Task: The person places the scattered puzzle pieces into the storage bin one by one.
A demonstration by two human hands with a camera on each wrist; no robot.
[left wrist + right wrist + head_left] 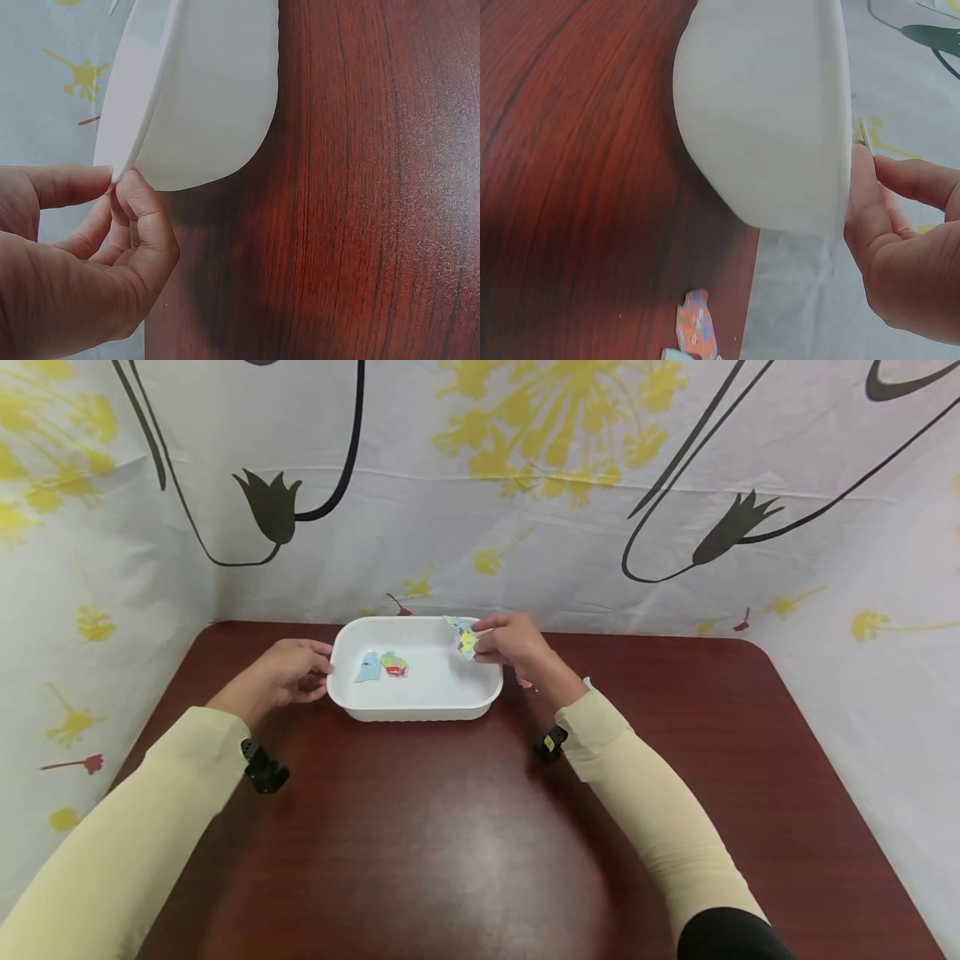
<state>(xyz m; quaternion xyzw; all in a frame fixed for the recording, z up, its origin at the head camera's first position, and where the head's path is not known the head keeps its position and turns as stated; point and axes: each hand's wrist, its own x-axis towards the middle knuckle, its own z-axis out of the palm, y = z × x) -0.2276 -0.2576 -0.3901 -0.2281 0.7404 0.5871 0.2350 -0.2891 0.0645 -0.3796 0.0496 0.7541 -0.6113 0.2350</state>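
A white plastic tub [416,703] stands near the table's back edge. My left hand [288,672] pinches its left rim between thumb and fingers, as the left wrist view confirms. Over the right end of the tub, my right hand [512,643] holds a yellow, blue and purple puzzle piece [467,639] between thumb and fingers; only its thin edge shows in the right wrist view. On the tub's floor lie a light blue puzzle piece [368,667] and, beside it, a green, yellow and red puzzle piece [393,664].
To the right of the tub, an orange puzzle piece [696,326] lies on the dark red wooden table [420,827], with a pale one [676,354] partly seen beside it. White patterned cloth [465,527] hangs behind the table and at both sides.
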